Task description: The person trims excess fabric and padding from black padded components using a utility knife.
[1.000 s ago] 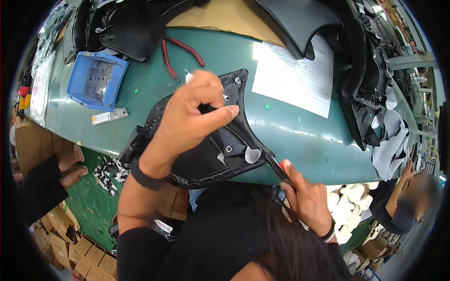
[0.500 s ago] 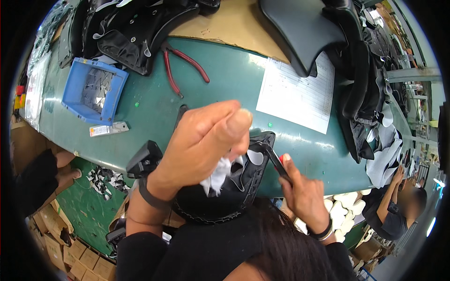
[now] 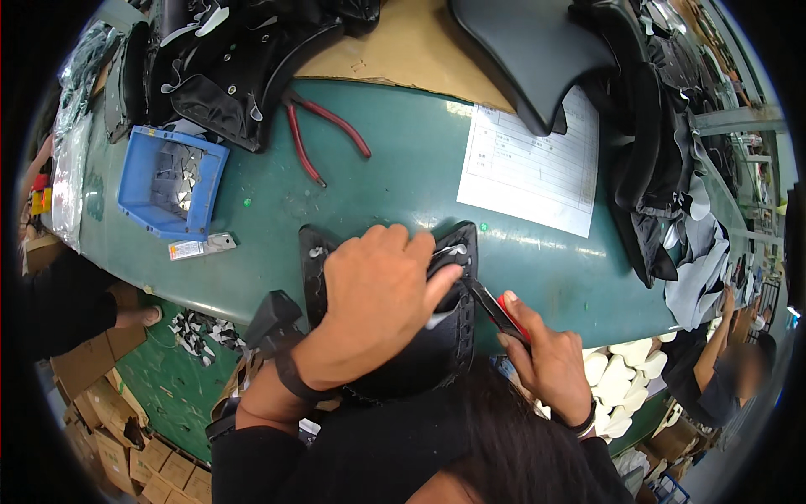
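Note:
A black padded seat piece (image 3: 411, 359), with staples along its border, lies at the near edge of the table. My left hand (image 3: 378, 281) is closed on black and grey fabric (image 3: 450, 252) near its far right corner; the fingertips are partly hidden. In my right hand (image 3: 550, 365) is a utility knife (image 3: 497, 309) with a red and black handle. Its tip points up and left at the piece's right border, close to my left thumb. Whether the blade touches the fabric cannot be made out.
Red-handled pliers (image 3: 323, 134) lie beyond my hands, with a blue bin (image 3: 134, 181) of small metal pieces to their left. Printed paper (image 3: 529, 172) and black upholstered parts (image 3: 537, 55) are at the far right. A black tool-like object (image 3: 273, 323) stands left of my wrist. Other people are at both sides.
My left hand has come down from a raised, fabric-pulling position onto the piece. The piece's far left corner now shows. My right hand still holds the knife, slightly lower.

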A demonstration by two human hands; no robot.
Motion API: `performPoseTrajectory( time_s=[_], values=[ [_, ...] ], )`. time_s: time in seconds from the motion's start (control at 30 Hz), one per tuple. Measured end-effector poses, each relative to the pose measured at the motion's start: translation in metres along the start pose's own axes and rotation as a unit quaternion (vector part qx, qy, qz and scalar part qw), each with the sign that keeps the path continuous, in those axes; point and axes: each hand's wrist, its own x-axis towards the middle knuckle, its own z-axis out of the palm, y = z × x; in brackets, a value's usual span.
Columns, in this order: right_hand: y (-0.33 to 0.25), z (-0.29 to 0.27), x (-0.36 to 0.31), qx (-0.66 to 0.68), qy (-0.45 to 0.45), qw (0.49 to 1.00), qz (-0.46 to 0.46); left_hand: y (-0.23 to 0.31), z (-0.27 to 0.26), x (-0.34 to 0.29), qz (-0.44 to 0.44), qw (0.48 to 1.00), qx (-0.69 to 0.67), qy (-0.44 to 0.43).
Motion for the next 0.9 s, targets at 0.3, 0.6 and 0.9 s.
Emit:
performPoseTrajectory(
  time_s=[0.3, 0.6, 0.9],
  values=[
    [0.025, -0.009, 0.012, 0.106, 0.099, 0.985, -0.089, 0.005, 0.025, -0.027, 0.075, 0.991, -0.091, 0.066],
    [0.008, 0.005, 0.025, -0.037, 0.005, 0.995, -0.092, -0.009, 0.019, -0.044, 0.097, 0.942, -0.318, -0.032],
    [0.014, 0.026, -0.013, 0.026, 0.025, 0.998, -0.051, -0.077, -0.059, -0.101, 0.196, 0.855, -0.406, -0.258]
  ],
)
